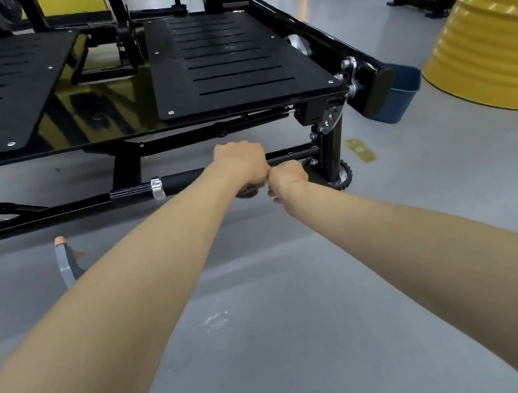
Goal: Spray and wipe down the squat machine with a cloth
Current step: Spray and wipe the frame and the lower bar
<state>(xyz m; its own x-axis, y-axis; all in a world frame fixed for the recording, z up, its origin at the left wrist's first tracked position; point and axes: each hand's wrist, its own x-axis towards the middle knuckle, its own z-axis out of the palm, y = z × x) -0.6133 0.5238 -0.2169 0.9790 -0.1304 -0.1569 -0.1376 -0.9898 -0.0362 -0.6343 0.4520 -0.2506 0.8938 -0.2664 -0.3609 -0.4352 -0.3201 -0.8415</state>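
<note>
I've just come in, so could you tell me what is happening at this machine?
A person is wiping the low front bar of the squat machine. The left hand grips a dark cloth round it; the right hand is curled beside it, its hold hidden. A spray bottle sits on the floor.

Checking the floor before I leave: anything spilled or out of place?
A whitish smear marks the grey floor in front of the squat machine, possibly spray residue. The spray bottle sits on the floor at the left, partly hidden.
</note>
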